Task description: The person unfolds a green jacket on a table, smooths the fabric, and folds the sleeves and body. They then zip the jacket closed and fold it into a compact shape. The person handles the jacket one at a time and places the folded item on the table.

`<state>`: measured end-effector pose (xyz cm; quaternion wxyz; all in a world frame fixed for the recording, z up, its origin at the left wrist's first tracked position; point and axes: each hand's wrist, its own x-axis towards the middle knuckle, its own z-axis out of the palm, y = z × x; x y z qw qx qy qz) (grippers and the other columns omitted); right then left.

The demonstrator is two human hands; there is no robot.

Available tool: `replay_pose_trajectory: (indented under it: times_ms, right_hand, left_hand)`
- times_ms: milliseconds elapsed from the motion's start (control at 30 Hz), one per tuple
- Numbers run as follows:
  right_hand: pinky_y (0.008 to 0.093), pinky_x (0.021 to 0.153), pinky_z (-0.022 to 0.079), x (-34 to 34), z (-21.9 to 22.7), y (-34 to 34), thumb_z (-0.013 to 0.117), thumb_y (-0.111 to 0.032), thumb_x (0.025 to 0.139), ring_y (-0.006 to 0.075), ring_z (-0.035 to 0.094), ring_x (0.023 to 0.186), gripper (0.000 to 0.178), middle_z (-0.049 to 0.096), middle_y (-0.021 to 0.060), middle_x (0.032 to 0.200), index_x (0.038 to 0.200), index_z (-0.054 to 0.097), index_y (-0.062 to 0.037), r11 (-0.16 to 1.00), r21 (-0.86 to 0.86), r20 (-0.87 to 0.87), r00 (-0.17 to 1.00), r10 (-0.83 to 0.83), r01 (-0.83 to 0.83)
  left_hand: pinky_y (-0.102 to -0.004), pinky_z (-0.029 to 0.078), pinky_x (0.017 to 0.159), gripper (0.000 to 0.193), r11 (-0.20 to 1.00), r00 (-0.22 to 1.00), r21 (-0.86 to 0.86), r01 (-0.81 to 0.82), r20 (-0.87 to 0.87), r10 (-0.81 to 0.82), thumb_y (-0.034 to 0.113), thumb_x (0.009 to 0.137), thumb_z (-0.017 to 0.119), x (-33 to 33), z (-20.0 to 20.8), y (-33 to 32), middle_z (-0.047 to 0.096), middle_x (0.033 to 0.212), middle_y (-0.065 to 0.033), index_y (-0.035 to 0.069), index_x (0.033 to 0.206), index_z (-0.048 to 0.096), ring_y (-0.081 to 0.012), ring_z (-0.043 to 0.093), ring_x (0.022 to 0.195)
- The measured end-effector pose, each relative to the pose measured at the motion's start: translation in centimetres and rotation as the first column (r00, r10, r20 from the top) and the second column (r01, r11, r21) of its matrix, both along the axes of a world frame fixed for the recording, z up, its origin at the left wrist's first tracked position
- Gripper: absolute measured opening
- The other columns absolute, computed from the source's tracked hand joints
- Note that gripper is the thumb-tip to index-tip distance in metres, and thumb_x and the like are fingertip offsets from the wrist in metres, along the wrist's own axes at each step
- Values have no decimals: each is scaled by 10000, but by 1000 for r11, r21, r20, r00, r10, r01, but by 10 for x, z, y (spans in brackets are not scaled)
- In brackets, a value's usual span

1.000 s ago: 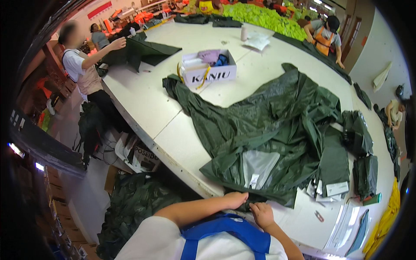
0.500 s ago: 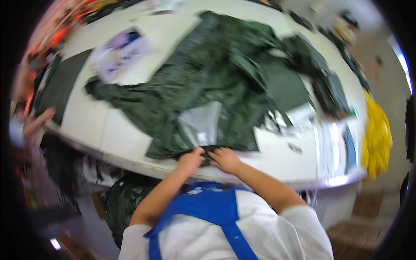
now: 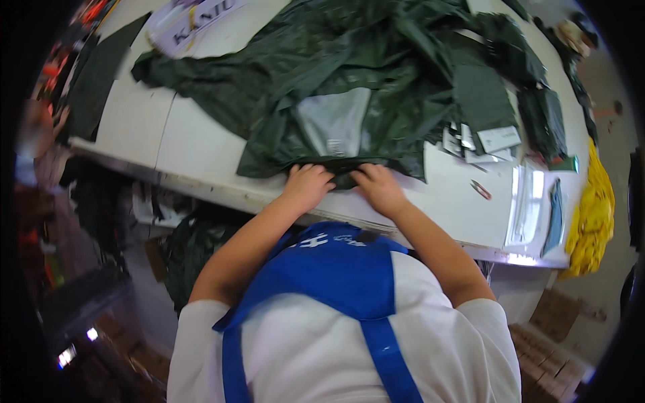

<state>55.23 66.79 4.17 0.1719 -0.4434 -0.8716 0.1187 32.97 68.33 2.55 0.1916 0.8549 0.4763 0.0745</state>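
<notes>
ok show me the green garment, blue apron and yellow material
Green garment [image 3: 353, 69], head view: middle of the crumpled fabric
Blue apron [image 3: 329, 279], head view: middle of the bib
Yellow material [image 3: 592, 215], head view: folded middle

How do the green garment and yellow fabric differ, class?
The green garment is dark; the yellow fabric is bright. The green garment lies spread on the white table, while the yellow fabric is bunched beside its right end. The left hand and right hand touch the green garment; neither touches the yellow fabric. Both look wrinkled.
</notes>
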Motion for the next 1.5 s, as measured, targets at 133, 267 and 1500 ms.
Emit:
replay_pose_trajectory:
  times_ms: [133,267,1500]
  right_hand:
    - [371,769,441,-2,-9,23,610,-146,790,271,538,847,108,591,75,814,862,651,-77,997,-32,113,991,-68,72]
    - [397,762,447,-6,-15,35,580,-124,825,294,545,865,87,590,102,812,867,597,-50,986,-116,179,979,-102,124]
    - [368,742,481,-23,39,26,589,-60,796,277,583,855,162,613,98,862,953,627,-51,998,-18,-68,996,-64,63]
  left_hand:
    - [-471,403,833,315,959,987,-247,-139,42,154,219,836,613,4,20,12,604,1026,-114,93,1120,559,-295,550,1033]
    - [-464,417,883,332,985,991,-119,-127,30,132,183,843,588,-10,24,3,541,1140,-162,60,1144,520,-337,503,1095]
    - [-394,400,939,163,948,972,313,58,200,-125,115,737,561,-9,-3,-2,567,1160,-82,78,895,565,-247,510,1081]
